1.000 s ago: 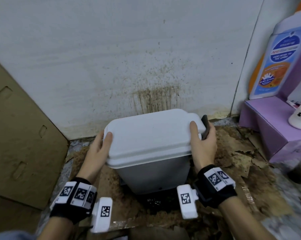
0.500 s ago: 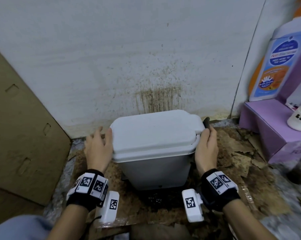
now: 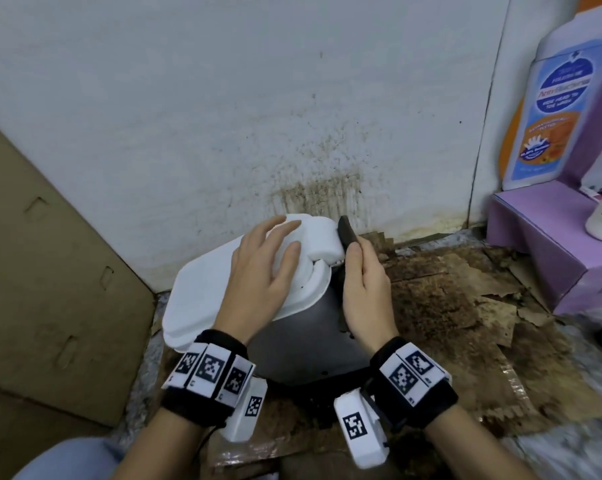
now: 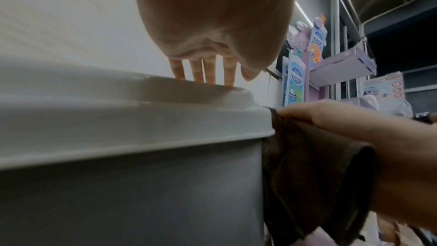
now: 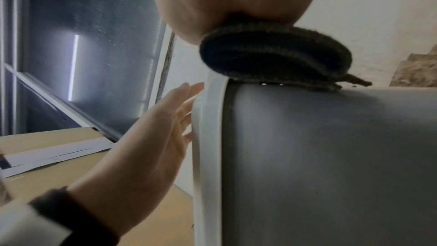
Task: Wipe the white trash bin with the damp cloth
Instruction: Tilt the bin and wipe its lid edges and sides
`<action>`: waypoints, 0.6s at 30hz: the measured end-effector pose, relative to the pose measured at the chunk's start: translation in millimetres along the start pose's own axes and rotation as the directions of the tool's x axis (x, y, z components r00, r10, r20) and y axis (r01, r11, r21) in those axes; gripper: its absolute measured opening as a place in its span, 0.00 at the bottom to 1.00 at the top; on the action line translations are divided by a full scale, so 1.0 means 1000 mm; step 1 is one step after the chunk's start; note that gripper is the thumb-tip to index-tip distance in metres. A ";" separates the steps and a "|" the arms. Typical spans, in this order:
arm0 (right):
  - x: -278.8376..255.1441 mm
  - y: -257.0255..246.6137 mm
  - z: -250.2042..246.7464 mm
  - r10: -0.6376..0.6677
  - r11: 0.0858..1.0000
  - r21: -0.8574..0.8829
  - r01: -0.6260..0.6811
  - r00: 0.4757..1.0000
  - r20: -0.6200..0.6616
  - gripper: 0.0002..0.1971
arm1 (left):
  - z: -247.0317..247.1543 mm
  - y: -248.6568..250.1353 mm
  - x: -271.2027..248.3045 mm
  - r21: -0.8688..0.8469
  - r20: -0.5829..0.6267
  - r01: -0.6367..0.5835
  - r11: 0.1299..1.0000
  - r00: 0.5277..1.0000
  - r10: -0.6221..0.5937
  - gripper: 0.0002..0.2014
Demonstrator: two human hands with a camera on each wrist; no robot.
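Both of your hands have moved in the last second. They were clasping the two ends of the lid; now your left hand lies flat on top of it, fingers straight and spread, and the white trash bin has been tipped or turned so its grey side faces you. Your right hand has slid down that side and presses the damp cloth, a dark folded pad, against the wall just under the lid's rim, fingers curled over it with the thumb along its upper edge. By the look of it you have gone from steadying the bin to wiping it, starting at the right side near the hinge end; the lid top and the other walls likely remain to be done. With the lid closed, you cannot tell what the bin holds. It sits on stained, torn cardboard against a splattered white wall, with a purple shelf well off to your right
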State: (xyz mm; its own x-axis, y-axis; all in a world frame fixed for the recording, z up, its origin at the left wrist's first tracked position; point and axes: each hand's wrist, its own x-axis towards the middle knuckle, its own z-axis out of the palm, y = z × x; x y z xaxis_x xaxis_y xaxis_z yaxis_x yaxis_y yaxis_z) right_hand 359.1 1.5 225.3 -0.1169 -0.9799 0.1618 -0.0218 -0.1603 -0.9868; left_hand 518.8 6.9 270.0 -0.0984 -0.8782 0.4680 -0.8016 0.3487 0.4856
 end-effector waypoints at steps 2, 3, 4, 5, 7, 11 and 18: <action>-0.002 -0.005 0.005 -0.016 0.999 0.031 0.015 0.999 0.032 0.19 | -0.002 0.001 0.006 0.012 0.032 -0.019 1.000 0.999 0.019 0.21; -0.002 -0.007 0.007 -0.022 0.999 0.049 0.019 0.998 0.053 0.18 | -0.004 0.001 0.009 0.025 0.051 -0.024 0.999 0.998 0.023 0.22; -0.002 -0.010 0.008 -0.028 0.998 0.065 0.023 0.996 0.082 0.16 | -0.005 0.000 0.011 0.041 0.067 -0.029 0.999 0.997 0.027 0.23; -0.002 -0.012 0.009 -0.033 0.997 0.078 0.024 0.993 0.113 0.16 | -0.005 -0.002 0.013 0.061 0.077 -0.037 0.997 0.996 0.033 0.24; -0.002 -0.016 0.012 -0.040 0.994 0.108 0.021 0.984 0.176 0.16 | -0.006 -0.007 0.015 0.105 0.078 -0.052 0.993 0.996 0.044 0.24; 0.004 -0.014 0.019 -0.030 0.989 0.151 -0.003 0.976 0.217 0.18 | -0.010 -0.018 0.016 0.139 0.039 -0.050 0.989 0.998 0.045 0.24; 0.014 -0.002 0.033 0.083 0.996 0.022 -0.083 0.996 -0.026 0.24 | -0.013 -0.025 0.016 0.098 0.002 -0.037 0.995 0.999 0.037 0.22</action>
State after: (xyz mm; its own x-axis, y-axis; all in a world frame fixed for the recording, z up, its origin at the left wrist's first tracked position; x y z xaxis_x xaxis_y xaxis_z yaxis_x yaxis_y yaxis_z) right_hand 390.2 -16.2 229.6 -0.1440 -0.9864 0.0788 0.0097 -0.0811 -0.9967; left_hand 545.0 -12.2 274.8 -0.1288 -0.8654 0.4842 -0.8513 0.3469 0.3937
